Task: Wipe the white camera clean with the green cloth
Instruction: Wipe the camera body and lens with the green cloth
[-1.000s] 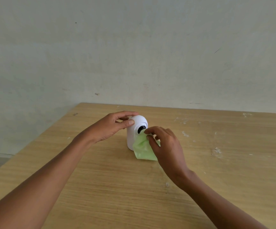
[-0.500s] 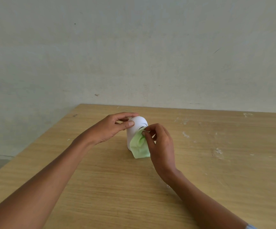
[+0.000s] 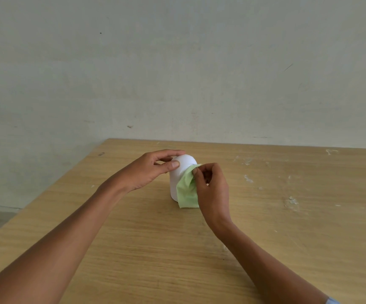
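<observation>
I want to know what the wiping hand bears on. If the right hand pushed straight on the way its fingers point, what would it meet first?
The green cloth, which the right hand already pinches; directly behind lies the white camera.

I can read no text, label, brand, number or sign anywhere from here. The white camera [image 3: 181,172] shows me a plain shell with no lettering, and the green cloth [image 3: 187,191] draped on its front is unprinted. The wooden bench [image 3: 287,227] carries only pale flecks and scuffs, and the wall [image 3: 177,73] behind it only small dark marks, none of them forming characters.
</observation>
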A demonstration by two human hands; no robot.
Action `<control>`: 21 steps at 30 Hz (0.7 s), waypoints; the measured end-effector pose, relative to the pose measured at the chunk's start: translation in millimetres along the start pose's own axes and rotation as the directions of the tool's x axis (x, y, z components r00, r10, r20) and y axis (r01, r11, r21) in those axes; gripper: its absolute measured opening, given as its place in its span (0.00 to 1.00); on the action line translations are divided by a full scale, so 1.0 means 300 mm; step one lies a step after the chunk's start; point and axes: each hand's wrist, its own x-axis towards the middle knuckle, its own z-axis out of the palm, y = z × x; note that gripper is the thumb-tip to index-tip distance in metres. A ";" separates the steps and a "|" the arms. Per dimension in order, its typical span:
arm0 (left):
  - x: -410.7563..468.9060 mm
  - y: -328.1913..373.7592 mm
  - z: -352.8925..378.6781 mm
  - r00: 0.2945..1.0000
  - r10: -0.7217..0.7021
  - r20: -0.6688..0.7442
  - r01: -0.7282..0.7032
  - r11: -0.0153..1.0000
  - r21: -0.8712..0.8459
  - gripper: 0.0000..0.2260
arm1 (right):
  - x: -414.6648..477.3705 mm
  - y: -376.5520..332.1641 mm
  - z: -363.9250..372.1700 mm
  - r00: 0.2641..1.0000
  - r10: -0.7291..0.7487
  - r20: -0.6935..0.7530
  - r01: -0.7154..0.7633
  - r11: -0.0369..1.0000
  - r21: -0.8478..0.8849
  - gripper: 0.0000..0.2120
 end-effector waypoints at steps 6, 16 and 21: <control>0.003 -0.006 -0.001 1.000 0.009 -0.001 -0.009 1.000 -0.004 0.16 | -0.008 0.008 0.004 0.998 -0.060 0.037 0.061 0.998 -0.026 0.03; 0.005 -0.007 -0.002 1.000 0.003 0.006 -0.003 1.000 0.008 0.16 | -0.011 0.049 -0.013 0.993 -0.073 0.095 0.085 0.989 -0.122 0.07; 0.004 -0.009 -0.003 1.000 0.006 0.004 -0.006 1.000 0.002 0.16 | 0.017 0.060 -0.029 0.998 0.039 0.039 -0.038 0.999 -0.031 0.05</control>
